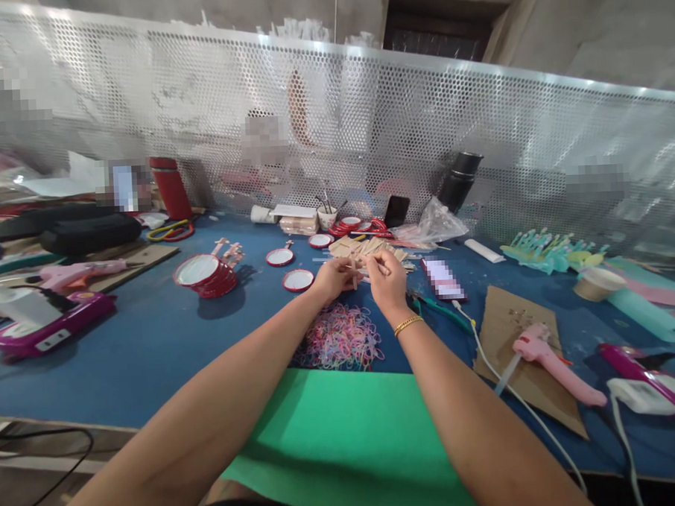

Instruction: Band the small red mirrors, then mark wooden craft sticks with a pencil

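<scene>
Close together at mid-table, both of my hands have their fingers closed around small pale wooden sticks. My left hand pinches them from the left; one stick stands roughly upright between the hands. My right hand, with a gold bracelet at the wrist, pinches at the same sticks from the right. Its exact grip is too small to make out. Behind the fingers lies a heap of flat wooden sticks. Nearer to me is a pile of coloured rubber bands. Red-rimmed white discs rest left of my hands.
Leftward stands a stack of red-rimmed round pieces. Pink glue guns lie on both sides, one on cardboard. Green-handled pliers, a phone and its white cable are right of my hands. A perforated metal screen borders the back.
</scene>
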Action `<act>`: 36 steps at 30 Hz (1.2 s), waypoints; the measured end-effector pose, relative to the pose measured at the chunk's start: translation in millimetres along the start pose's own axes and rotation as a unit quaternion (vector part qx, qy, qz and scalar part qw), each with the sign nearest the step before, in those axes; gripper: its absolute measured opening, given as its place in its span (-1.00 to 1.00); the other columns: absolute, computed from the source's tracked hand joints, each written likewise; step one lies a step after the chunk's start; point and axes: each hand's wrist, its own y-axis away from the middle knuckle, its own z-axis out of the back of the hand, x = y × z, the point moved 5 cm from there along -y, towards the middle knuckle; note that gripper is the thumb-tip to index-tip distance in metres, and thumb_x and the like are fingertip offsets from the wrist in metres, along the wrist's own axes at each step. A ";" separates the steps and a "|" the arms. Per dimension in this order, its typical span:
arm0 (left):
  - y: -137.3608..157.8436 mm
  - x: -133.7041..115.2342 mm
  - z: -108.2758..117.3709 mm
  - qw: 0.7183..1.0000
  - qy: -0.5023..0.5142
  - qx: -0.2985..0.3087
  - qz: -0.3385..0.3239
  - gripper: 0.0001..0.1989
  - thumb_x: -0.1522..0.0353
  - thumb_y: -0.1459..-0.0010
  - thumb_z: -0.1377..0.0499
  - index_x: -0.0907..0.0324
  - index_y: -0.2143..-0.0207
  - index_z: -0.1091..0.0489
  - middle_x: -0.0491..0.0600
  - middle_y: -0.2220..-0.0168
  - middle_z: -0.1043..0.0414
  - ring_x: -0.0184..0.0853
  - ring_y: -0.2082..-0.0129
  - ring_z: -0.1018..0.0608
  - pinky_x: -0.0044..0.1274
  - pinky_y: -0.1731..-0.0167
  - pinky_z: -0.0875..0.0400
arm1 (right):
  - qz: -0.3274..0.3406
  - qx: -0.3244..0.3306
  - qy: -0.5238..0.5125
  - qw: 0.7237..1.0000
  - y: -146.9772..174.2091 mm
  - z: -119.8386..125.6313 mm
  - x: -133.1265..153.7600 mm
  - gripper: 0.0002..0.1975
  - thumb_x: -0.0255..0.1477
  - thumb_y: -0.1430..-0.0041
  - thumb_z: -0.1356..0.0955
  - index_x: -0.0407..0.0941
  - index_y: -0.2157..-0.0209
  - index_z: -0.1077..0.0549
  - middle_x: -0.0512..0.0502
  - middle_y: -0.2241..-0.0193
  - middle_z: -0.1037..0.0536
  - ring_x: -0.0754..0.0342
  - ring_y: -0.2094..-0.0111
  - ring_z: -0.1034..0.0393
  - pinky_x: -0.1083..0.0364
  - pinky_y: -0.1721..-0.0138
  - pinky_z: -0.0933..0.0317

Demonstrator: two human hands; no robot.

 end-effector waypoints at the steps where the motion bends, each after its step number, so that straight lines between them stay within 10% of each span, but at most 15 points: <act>1: 0.6 -0.4 -0.2 1.000 0.006 0.001 -0.001 -0.86 0.48 0.02 -0.33 0.23 0.36 -0.46 -0.11 0.54 -0.48 -0.43 0.51 -0.55 -0.59 0.43 -0.48 | 0.001 0.005 -0.005 1.000 0.6 -0.9 1.0 -0.72 -0.24 -0.23 -0.30 -0.08 0.50 -0.39 0.02 0.51 -0.47 0.09 0.41 -0.33 0.13 0.32 -0.19; 36: -0.7 0.7 0.8 1.000 0.000 -0.004 -0.005 -0.84 0.47 0.03 -0.35 0.23 0.33 -0.49 -0.08 0.52 -0.51 -0.39 0.49 -0.57 -0.58 0.44 -0.48 | -0.004 0.012 0.004 1.000 -0.6 -1.2 1.3 -0.74 -0.26 -0.21 -0.30 -0.08 0.50 -0.40 0.04 0.54 -0.45 0.10 0.45 -0.30 0.13 0.35 -0.16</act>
